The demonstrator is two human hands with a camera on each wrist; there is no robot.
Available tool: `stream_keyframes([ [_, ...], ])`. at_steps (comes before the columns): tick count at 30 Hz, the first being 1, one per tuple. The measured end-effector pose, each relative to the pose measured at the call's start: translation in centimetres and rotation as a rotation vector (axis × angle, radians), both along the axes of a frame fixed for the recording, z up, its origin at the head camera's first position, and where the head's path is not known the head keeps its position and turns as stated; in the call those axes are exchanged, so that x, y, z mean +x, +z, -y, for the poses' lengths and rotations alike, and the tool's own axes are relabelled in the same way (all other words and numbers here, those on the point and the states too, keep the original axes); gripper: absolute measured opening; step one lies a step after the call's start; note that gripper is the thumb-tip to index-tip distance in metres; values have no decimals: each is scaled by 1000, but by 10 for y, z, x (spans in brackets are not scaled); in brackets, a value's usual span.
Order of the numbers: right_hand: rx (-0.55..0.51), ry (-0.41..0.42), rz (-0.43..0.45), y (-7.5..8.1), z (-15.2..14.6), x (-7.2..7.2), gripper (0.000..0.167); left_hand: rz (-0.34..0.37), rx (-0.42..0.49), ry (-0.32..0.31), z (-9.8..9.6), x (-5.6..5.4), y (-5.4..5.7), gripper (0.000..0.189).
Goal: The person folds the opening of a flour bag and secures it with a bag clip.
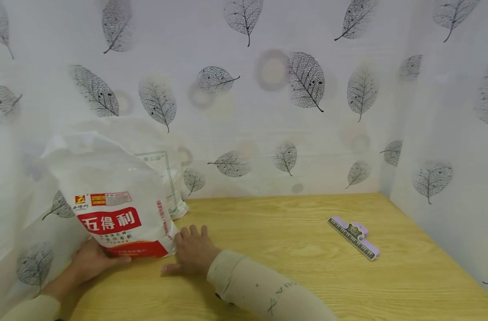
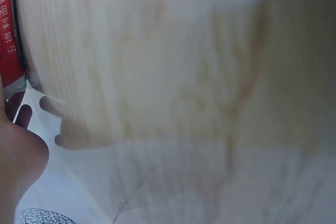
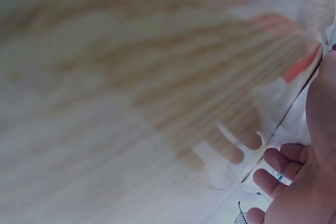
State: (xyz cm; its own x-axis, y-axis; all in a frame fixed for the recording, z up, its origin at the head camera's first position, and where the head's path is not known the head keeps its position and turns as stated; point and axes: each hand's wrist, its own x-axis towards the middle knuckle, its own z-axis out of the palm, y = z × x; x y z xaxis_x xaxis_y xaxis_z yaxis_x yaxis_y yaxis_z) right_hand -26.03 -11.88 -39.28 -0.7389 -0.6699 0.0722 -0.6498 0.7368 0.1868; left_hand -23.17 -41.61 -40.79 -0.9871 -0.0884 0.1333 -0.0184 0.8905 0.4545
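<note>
Mind how the printed white bag [image 1: 111,178] stands at the left end of the worktop [image 1: 268,232]: it tilts, its top leaning left, so it could topple that way if your support low down slackens. Its soft top could also fold over as the contents shift. It looks crinkled and bulging, with a red label bearing white characters, a red band at the foot and a loose, pale upper part.

Your left hand [image 1: 93,261] is at its lower left corner, thumb along the front; whether those fingers clamp it, you cannot tell. Your right hand [image 1: 193,249] meets the lower right side, fingers slightly apart and not wrapped round it. Behind stands a second bag [image 1: 161,171], which a backward push could jostle. A purple clip [image 1: 355,234] lies well apart, to the right.
</note>
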Motion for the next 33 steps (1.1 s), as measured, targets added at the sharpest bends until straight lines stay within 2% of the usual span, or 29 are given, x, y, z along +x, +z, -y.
stream_keyframes([
  [4,2,-8,-7,0,0,1,91,11,-23,-5,-3,1,0,109],
  [11,26,-49,-76,-4,1,-1,91,4,-33,-31,-8,4,-3,98],
  [20,87,-92,-114,-6,2,-4,84,37,-50,-11,-11,2,-2,104],
  [33,44,-92,-120,-11,-6,-11,78,-34,-32,-57,-19,1,-4,95],
])
